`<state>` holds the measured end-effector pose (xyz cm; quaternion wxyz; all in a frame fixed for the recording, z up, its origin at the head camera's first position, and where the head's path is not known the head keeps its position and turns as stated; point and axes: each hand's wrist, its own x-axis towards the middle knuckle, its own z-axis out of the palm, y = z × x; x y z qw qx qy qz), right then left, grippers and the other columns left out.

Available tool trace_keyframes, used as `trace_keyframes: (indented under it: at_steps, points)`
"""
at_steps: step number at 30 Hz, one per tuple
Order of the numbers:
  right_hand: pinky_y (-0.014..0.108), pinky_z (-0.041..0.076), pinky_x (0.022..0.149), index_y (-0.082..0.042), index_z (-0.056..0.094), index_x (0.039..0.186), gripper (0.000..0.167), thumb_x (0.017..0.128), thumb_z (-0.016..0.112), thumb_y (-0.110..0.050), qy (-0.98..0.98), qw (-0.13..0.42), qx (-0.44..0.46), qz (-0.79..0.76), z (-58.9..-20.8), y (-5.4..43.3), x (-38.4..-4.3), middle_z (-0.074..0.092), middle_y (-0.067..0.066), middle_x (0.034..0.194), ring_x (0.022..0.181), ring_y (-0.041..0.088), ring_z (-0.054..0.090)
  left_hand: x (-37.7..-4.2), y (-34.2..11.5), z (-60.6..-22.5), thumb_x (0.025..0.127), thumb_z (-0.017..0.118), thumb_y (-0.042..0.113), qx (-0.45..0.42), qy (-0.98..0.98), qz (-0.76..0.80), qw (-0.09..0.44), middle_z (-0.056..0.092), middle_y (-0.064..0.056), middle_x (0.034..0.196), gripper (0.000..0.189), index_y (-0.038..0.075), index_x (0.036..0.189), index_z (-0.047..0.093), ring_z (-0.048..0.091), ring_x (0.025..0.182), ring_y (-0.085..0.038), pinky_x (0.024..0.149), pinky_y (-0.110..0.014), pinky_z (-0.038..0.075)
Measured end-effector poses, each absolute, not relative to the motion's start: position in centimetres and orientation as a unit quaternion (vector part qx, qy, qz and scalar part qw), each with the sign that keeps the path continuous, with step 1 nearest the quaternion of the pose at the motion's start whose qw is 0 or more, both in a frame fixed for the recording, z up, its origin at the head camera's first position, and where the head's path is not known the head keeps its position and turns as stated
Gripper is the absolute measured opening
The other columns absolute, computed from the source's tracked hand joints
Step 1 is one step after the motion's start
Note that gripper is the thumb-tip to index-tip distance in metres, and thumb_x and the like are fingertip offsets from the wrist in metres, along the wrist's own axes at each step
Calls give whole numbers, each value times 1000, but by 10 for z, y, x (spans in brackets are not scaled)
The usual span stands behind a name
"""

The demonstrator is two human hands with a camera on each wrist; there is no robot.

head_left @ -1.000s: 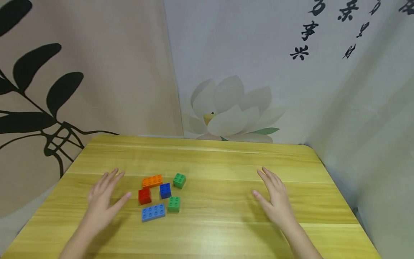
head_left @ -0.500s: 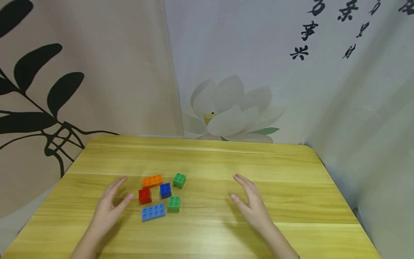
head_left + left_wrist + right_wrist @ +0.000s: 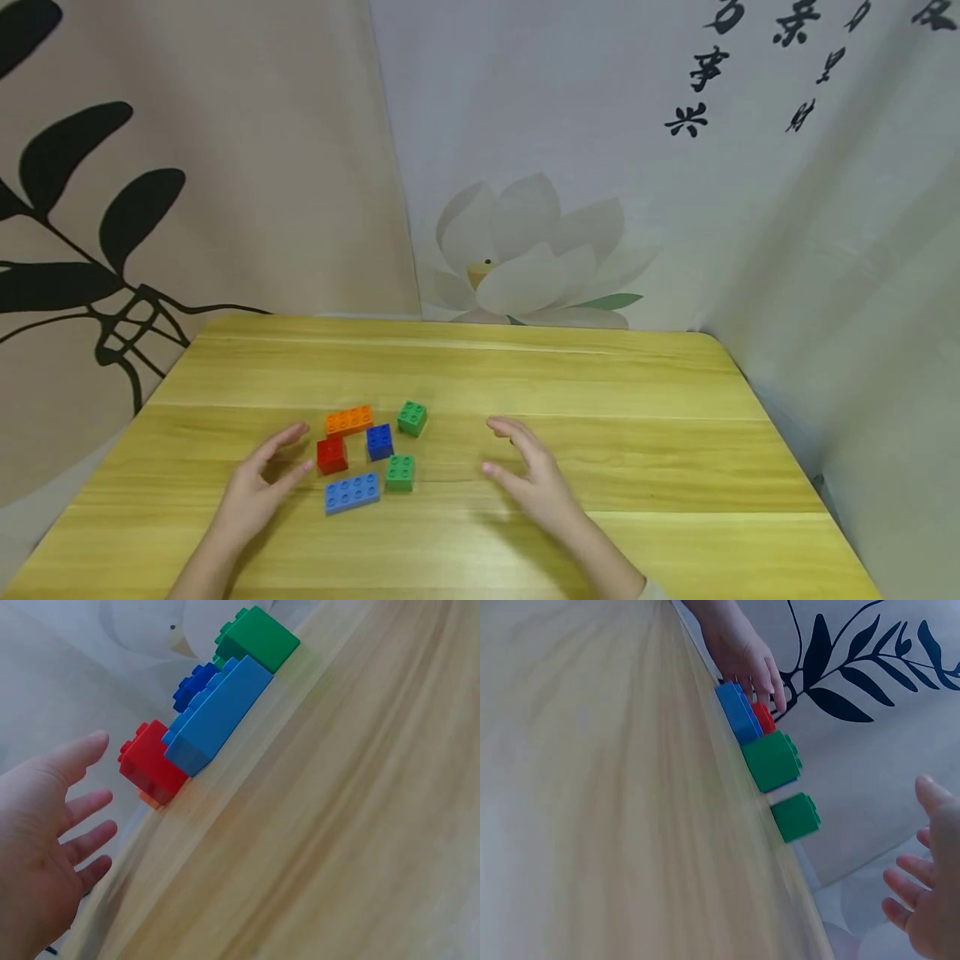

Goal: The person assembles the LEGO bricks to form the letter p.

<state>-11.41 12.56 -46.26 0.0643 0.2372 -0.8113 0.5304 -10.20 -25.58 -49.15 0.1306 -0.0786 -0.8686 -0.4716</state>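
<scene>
Six toy bricks (image 3: 379,442), between the hands (image 3: 251,493) (image 3: 543,492), nearer the left

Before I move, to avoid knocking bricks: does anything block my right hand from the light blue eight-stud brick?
Yes: the nearer green four-stud brick stands directly between, just right of the light blue brick.

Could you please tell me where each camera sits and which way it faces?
Head: worn on the head, facing forward and down at the table; left hand, right hand and forearms show.
Left wrist: on the left wrist, facing the red brick and light blue brick; left hand shows.
Right wrist: on the right wrist, facing across to the leaf print; right hand shows, left hand too.
Shared: both wrist views show those two bricks and the left hand.
</scene>
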Motion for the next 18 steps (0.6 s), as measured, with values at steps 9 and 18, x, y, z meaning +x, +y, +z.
trace_keyframes:
  at_steps: [9,18]
  points:
    - [51,39,98,-12,55,131,56,79,76,-5,-800,8,206,563,-472,100,-116,56,3,128,114,26,53,-103,-257,-497,86,72,9,-83,-864,-483,114,57,-15,130,54,0,134,51,52,111,-10,90,-9,36]
    - [45,40,98,-9,55,131,53,82,75,-13,-785,-34,202,585,-483,77,-117,57,7,127,112,23,54,-104,-256,-499,84,74,7,-87,-867,-479,110,58,-13,128,52,1,132,53,54,111,-12,90,-9,36]
